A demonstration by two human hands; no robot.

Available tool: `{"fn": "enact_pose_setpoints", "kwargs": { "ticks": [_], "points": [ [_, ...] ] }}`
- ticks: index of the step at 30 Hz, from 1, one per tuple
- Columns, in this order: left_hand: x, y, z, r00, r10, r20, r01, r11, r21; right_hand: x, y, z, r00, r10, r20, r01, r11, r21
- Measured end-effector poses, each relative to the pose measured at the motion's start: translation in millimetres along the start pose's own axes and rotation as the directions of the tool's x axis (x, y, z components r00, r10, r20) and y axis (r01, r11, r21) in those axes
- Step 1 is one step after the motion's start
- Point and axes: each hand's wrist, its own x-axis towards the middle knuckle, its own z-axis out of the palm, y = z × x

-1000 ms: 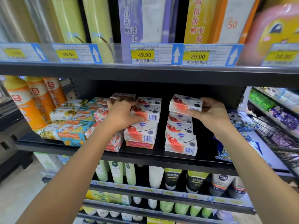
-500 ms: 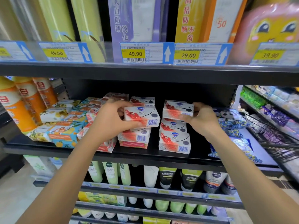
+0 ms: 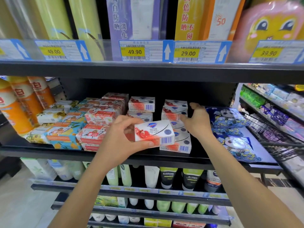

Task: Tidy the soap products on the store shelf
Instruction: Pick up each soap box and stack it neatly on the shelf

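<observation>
The left hand grips a white and red soap box by its left end, thumb under the front edge and fingers curled over the top, holding it lifted above the front part of the black shelf with its barcode face turned to the camera. On the shelf's right half stands a stack of soap boxes of the same kind, four high. The right hand reaches to that stack's right side with the thumb raised and the fingertips against the second box from the top; whether they pinch it or only touch it I cannot tell. Further back, at the shelf's middle, a second stack of the same white and red boxes rises at least two high, its lower part hidden behind the held box. On the shelf's left half lie piled pink boxes marked Goat Soap, then blue and orange boxes, then white boxes with yellow fruit. Orange bottles stand off the shelf's left end. At the shelf's right end lie blue printed packets, stacked flat. Below the shelf stand upright tubes; above it runs a row of price tags under tall cartons
</observation>
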Motion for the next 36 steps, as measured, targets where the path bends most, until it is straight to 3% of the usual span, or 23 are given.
{"fn": "enact_pose_setpoints", "kwargs": {
  "ticks": [2,5,7,9,14,22,27,36],
  "points": [
    [-4,1,4,1.000,0.013,0.007,-0.013,1.000,0.010,-30,-12,-21,0.999,-0.030,0.017,0.027,0.988,0.153],
    [-8,0,13,0.999,0.036,0.026,-0.036,0.999,0.012,-76,-26,-50,0.950,-0.162,0.265,0.060,0.933,0.355],
    [-10,0,20,0.998,0.053,0.043,-0.054,0.998,0.012,-94,-24,-56,0.896,-0.212,0.389,0.097,0.950,0.296],
    [-13,0,26,0.996,0.070,0.054,-0.071,0.997,0.019,-98,-19,-55,0.886,-0.219,0.409,0.149,0.969,0.195],
    [-16,0,34,0.992,0.110,0.060,-0.115,0.989,0.090,-99,-8,-52,0.897,-0.260,0.356,0.208,0.962,0.180],
    [-42,-31,40,0.994,0.108,-0.025,-0.102,0.980,0.171,-78,-5,-61,0.962,-0.121,0.243,0.068,0.974,0.218],
    [-52,-70,55,0.994,0.110,0.019,-0.110,0.932,0.345,-45,-3,-36,0.980,-0.048,0.195,0.024,0.992,0.122],
    [-49,-88,66,0.985,0.168,-0.044,-0.144,0.932,0.333,-31,7,-12,0.998,-0.029,0.058,0.031,0.999,-0.040]
  ]
}}
